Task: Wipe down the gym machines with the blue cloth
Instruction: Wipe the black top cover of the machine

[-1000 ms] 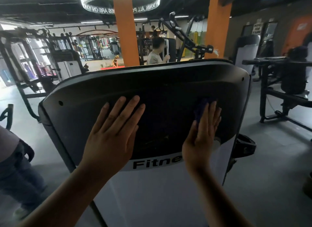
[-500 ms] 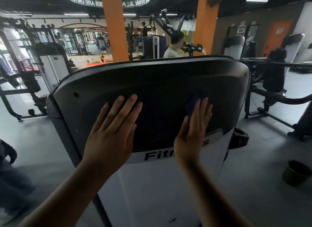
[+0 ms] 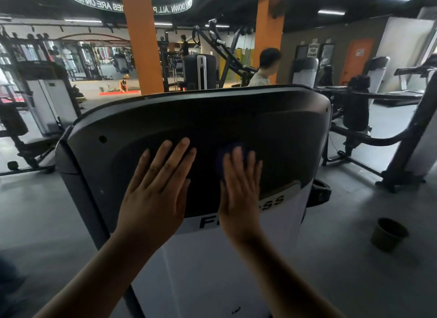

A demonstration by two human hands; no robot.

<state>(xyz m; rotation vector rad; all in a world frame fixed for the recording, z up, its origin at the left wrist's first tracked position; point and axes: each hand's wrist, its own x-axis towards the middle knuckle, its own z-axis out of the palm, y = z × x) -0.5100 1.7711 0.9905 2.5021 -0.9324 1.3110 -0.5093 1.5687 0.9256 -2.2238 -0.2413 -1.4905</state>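
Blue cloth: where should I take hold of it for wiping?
Probably its bunched upper edge, from the front: the blue cloth lies pinned flat against the machine's sloping dark panel under the right hand, so only that edge shows.

Machine shroud [image 3: 272, 119]: directly ahead.
Left hand [image 3: 156, 187]: flat on shroud, left of right hand.
Right hand [image 3: 238, 194]: pressing cloth [image 3: 224, 152] against shroud.
Bucket [image 3: 389, 235]: on floor, right of shroud.
Person [image 3: 266, 66]: behind shroud.
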